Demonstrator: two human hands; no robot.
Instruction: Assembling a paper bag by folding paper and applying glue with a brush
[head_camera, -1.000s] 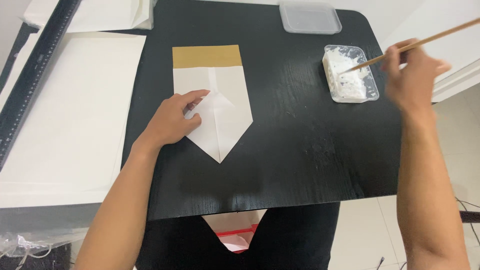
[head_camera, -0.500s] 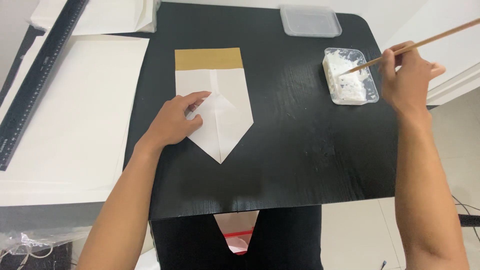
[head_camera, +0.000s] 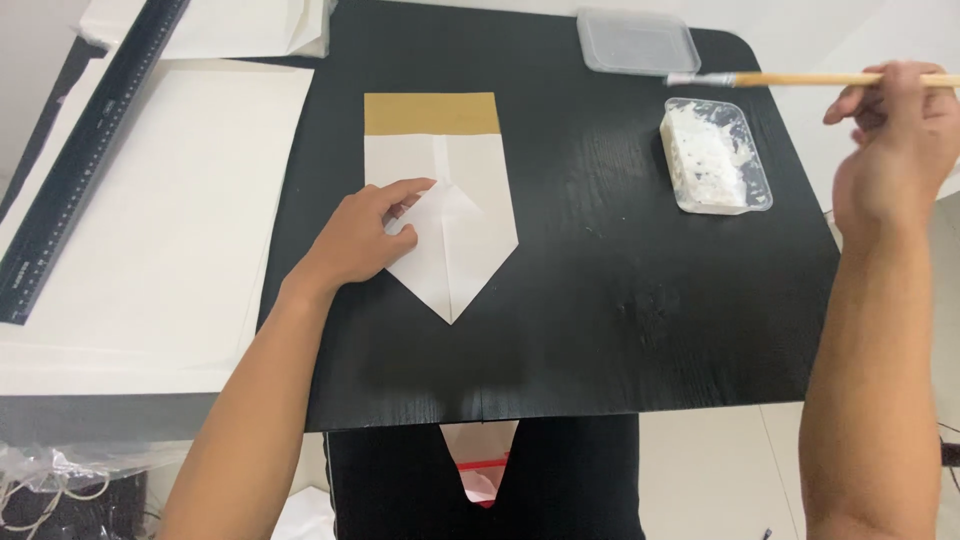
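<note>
blk table (head_camera: 620, 330) | folded paper (head_camera: 470, 190) | paste tray (head_camera: 718, 155) | lid? (head_camera: 638, 40)

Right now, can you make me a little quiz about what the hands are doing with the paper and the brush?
1. True or false: the left hand presses on the folded white paper.
2. What does the right hand hold? A) ruler B) brush C) lid
3. Fill in: the brush hovers above the clear tray of white ____.

Key: 1 true; 2 B; 3 paste.
</note>
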